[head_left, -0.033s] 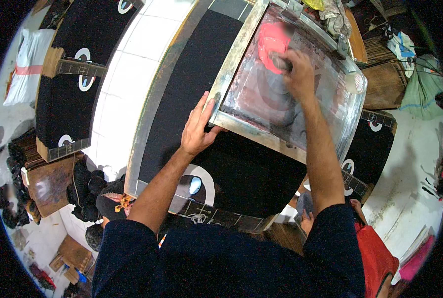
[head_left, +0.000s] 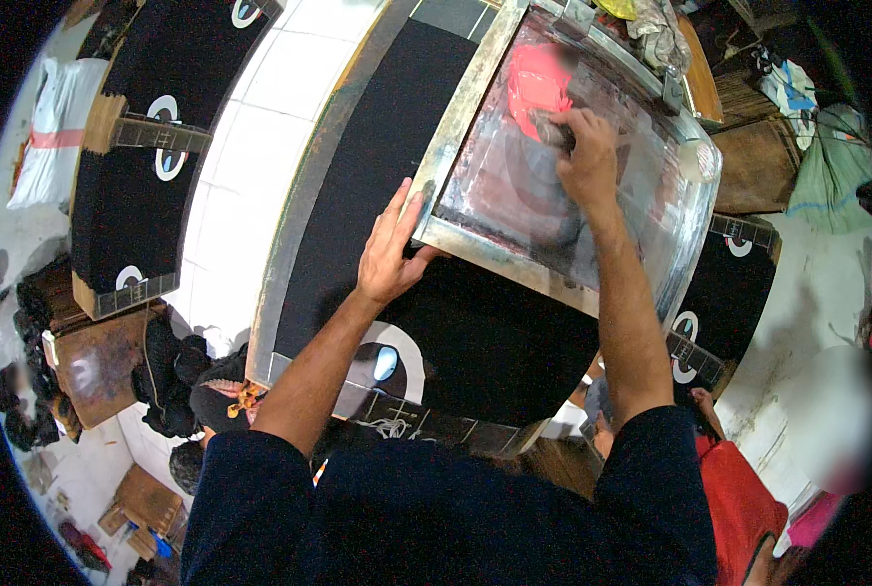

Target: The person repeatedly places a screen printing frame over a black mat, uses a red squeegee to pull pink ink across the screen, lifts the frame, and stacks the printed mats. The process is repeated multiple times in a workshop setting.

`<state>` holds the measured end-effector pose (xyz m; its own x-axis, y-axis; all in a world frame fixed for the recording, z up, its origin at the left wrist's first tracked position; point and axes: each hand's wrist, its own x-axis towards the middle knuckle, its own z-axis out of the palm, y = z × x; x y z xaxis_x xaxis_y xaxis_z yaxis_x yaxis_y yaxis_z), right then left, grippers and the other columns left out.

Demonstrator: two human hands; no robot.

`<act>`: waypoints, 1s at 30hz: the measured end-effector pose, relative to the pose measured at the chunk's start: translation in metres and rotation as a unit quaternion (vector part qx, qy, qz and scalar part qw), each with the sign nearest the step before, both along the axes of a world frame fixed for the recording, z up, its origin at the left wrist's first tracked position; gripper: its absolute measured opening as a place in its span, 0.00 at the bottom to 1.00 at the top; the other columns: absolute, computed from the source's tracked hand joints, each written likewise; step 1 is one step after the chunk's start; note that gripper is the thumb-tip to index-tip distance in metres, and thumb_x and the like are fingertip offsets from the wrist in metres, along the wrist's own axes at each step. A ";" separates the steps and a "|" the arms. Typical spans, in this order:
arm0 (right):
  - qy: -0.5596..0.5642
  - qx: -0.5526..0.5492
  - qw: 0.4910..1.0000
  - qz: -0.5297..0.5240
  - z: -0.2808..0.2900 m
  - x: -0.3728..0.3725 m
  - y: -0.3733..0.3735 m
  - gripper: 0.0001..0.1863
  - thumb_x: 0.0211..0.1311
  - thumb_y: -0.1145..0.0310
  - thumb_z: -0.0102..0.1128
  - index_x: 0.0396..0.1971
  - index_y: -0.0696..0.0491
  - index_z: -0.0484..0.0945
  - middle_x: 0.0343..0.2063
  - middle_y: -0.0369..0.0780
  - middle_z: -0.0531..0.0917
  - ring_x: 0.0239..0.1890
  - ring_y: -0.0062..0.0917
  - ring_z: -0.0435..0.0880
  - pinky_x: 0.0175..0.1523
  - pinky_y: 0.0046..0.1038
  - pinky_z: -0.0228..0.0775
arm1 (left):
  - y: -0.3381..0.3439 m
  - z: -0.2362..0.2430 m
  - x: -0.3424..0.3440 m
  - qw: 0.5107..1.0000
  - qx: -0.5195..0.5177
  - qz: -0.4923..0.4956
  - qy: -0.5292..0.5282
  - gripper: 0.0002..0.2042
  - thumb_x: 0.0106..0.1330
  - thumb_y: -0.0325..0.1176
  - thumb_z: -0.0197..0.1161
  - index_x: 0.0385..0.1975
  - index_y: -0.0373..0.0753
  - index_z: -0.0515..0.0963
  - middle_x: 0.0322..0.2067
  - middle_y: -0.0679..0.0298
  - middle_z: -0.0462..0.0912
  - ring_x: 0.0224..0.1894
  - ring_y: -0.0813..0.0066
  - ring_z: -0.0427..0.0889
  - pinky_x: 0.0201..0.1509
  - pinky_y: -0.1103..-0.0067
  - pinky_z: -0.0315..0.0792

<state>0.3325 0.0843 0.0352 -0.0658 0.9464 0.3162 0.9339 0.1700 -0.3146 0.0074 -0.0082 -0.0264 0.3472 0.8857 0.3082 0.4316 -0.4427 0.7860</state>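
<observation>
A metal-edged printing screen frame (head_left: 463,137) lies on a long strip of black fabric (head_left: 377,146). My left hand (head_left: 392,249) rests flat on the frame's near left corner, fingers spread along the rail and thumb on the near edge. My right hand (head_left: 584,146) is closed around a squeegee (head_left: 550,132) pressed onto the mesh inside the frame. A patch of red ink (head_left: 538,78) sits on the mesh just beyond the squeegee. A white ring print with a blue spot (head_left: 387,361) shows on the fabric near my left forearm.
A second table with black printed fabric (head_left: 123,215) runs along the left, across a white tiled strip (head_left: 250,146). Black cloth is piled (head_left: 172,381) by a brown stool (head_left: 94,361). A person in red (head_left: 739,498) is at the lower right. Clutter lies beyond the frame (head_left: 656,34).
</observation>
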 end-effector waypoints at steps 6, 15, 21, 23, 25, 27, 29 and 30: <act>0.080 0.154 0.982 -0.076 -0.002 -0.028 -0.059 0.24 0.53 0.79 0.60 0.51 0.46 0.84 0.52 0.40 0.86 0.57 0.38 0.84 0.60 0.40 0.75 | 0.008 -0.008 0.003 0.999 0.045 -0.005 -0.020 0.47 0.53 0.36 0.82 0.74 0.39 0.63 0.72 0.40 0.64 0.71 0.42 0.69 0.71 0.59 0.68; 0.069 0.294 0.943 -0.143 0.064 -0.099 -0.139 0.14 0.69 0.68 0.64 0.52 0.52 0.83 0.51 0.44 0.87 0.54 0.40 0.86 0.57 0.36 0.78 | 0.027 0.099 0.020 0.982 0.106 0.023 -0.153 0.46 0.46 0.40 0.85 0.69 0.41 0.71 0.63 0.41 0.77 0.66 0.47 0.76 0.67 0.62 0.74; 0.245 0.389 0.888 -0.015 0.201 -0.063 -0.052 0.17 0.64 0.61 0.66 0.50 0.51 0.83 0.38 0.48 0.87 0.44 0.40 0.87 0.52 0.37 0.76 | 0.099 0.214 0.008 0.928 -0.108 -0.143 -0.328 0.46 0.58 0.20 0.75 0.75 0.25 0.53 0.51 0.51 0.83 0.43 0.73 0.87 0.50 0.76 0.81; -0.046 0.408 0.869 -0.276 0.245 -0.053 -0.048 0.19 0.66 0.56 0.67 0.51 0.51 0.83 0.42 0.50 0.87 0.47 0.45 0.86 0.54 0.40 0.75 | 0.128 0.200 -0.034 0.949 -0.051 -0.092 -0.297 0.39 0.61 0.28 0.77 0.72 0.33 0.65 0.56 0.45 0.81 0.47 0.69 0.87 0.53 0.74 0.82; 0.029 0.316 0.906 -0.279 0.279 -0.051 -0.039 0.19 0.68 0.54 0.64 0.51 0.51 0.82 0.45 0.52 0.87 0.49 0.48 0.85 0.55 0.41 0.74 | 0.152 0.152 -0.117 0.994 -0.018 0.007 -0.103 0.35 0.60 0.42 0.79 0.65 0.32 0.74 0.52 0.54 0.87 0.53 0.66 0.86 0.61 0.72 0.77; 0.028 0.314 0.900 -0.302 0.294 -0.055 -0.023 0.22 0.67 0.51 0.63 0.52 0.51 0.82 0.48 0.52 0.86 0.52 0.47 0.85 0.57 0.41 0.74 | 0.133 0.061 -0.196 0.988 -0.048 0.084 -0.123 0.30 0.68 0.44 0.71 0.64 0.32 0.75 0.46 0.52 0.89 0.49 0.71 0.86 0.56 0.75 0.77; 0.035 0.284 0.905 -0.314 0.310 -0.053 -0.008 0.22 0.67 0.53 0.64 0.53 0.53 0.81 0.49 0.54 0.86 0.53 0.48 0.85 0.57 0.43 0.75 | 0.092 -0.035 -0.282 0.935 -0.220 0.277 0.009 0.26 0.68 0.41 0.70 0.59 0.26 0.78 0.41 0.48 0.89 0.46 0.68 0.88 0.53 0.73 0.80; 0.043 0.257 0.913 -0.313 0.321 -0.046 -0.002 0.21 0.67 0.58 0.65 0.54 0.55 0.80 0.49 0.55 0.85 0.53 0.49 0.84 0.58 0.45 0.75 | 0.053 -0.080 -0.323 0.916 -0.262 0.286 0.104 0.24 0.70 0.46 0.66 0.49 0.25 0.82 0.36 0.45 0.89 0.42 0.58 0.89 0.51 0.68 0.80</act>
